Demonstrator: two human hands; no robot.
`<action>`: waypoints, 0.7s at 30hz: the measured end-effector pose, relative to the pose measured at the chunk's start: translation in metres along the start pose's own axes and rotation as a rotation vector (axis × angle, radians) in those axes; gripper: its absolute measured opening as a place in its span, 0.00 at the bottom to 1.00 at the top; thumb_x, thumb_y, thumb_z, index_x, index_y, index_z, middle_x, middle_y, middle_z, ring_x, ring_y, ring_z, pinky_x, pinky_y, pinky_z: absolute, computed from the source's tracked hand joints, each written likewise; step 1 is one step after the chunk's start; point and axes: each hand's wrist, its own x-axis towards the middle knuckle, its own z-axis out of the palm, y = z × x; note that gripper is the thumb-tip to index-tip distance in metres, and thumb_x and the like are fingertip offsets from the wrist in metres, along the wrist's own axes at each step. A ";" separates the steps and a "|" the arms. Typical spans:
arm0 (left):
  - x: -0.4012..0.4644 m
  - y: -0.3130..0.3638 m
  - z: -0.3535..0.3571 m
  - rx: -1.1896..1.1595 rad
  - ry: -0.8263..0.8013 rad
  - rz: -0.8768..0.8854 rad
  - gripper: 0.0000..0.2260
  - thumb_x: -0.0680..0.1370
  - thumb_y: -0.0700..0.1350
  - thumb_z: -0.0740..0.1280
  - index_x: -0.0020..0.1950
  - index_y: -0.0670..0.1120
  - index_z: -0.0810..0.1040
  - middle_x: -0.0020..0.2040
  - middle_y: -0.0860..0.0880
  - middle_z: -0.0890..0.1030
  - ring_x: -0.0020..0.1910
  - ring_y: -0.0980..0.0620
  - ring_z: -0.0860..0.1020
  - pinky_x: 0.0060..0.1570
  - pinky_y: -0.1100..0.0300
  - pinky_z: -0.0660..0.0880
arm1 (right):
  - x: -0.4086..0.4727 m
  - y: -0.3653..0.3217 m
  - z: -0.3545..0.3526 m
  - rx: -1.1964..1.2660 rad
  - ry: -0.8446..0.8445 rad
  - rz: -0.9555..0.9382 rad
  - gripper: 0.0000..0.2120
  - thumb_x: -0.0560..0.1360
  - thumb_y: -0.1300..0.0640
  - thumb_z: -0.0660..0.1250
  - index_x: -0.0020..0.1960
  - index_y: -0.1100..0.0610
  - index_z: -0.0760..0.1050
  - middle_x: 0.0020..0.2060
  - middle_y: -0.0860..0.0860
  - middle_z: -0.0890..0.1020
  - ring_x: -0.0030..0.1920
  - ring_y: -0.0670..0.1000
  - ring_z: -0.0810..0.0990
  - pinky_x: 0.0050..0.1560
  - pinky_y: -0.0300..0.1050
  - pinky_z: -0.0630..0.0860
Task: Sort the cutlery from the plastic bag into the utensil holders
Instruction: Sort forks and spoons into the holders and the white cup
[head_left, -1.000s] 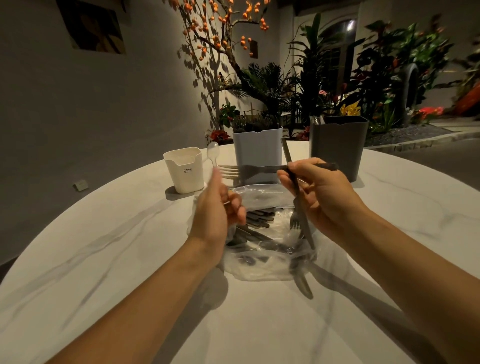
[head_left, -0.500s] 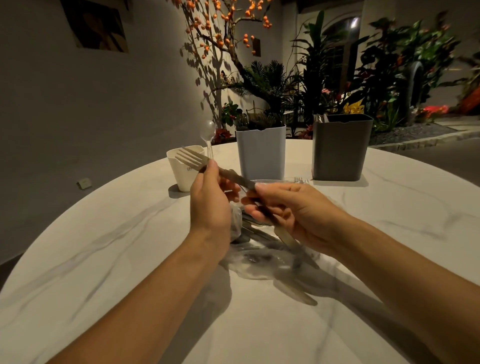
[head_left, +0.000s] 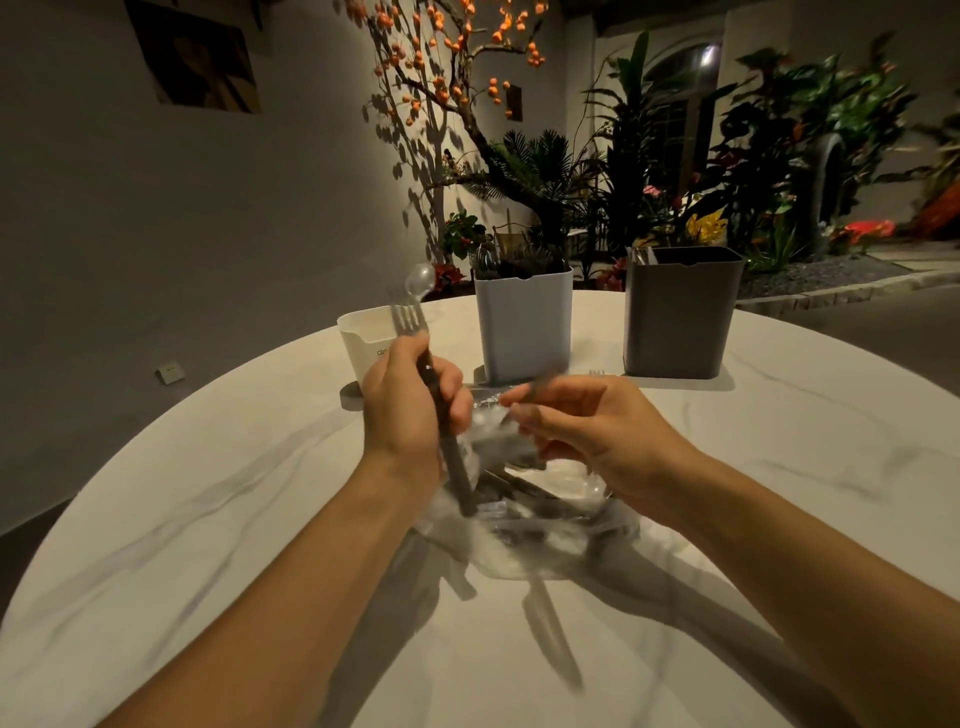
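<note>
Left hand (head_left: 410, 410) fingers are wrapped round a dark-handled fork (head_left: 434, 405), tines up at 12; right hand (head_left: 587, 431) fingers curl on something blurry, can't tell what; clear plastic bag (head_left: 524, 499) of cutlery lies right under both; white holder (head_left: 363, 338) at 11, pale blue holder (head_left: 522, 325) at 12, grey holder (head_left: 680, 312) at 1.

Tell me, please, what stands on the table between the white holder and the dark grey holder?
In the head view, the light blue-grey holder stands between the white holder and the dark grey holder, apart from both, with bare tabletop on either side.

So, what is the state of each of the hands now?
Left hand: grips a fork, tines up.
Right hand: blurred, cannot be told.
</note>
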 end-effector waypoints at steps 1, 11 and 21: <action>-0.001 -0.004 0.001 0.051 -0.037 0.005 0.18 0.85 0.48 0.54 0.36 0.44 0.67 0.27 0.48 0.68 0.23 0.51 0.67 0.24 0.60 0.65 | 0.002 -0.001 0.000 -0.041 0.021 -0.025 0.09 0.71 0.54 0.72 0.49 0.56 0.85 0.37 0.51 0.85 0.37 0.48 0.81 0.39 0.41 0.79; 0.002 -0.010 0.033 0.367 -0.104 0.174 0.17 0.86 0.49 0.53 0.41 0.45 0.70 0.33 0.52 0.73 0.33 0.60 0.73 0.36 0.64 0.74 | 0.018 -0.013 -0.006 -0.249 -0.012 -0.126 0.12 0.80 0.51 0.66 0.47 0.56 0.84 0.36 0.50 0.84 0.35 0.45 0.80 0.37 0.41 0.78; 0.026 0.016 0.089 -0.029 -0.105 -0.099 0.13 0.86 0.51 0.54 0.47 0.47 0.71 0.35 0.48 0.76 0.35 0.51 0.76 0.39 0.58 0.76 | 0.031 -0.044 -0.040 -0.722 -0.016 -0.124 0.16 0.80 0.47 0.66 0.40 0.55 0.83 0.31 0.49 0.82 0.33 0.45 0.80 0.38 0.44 0.78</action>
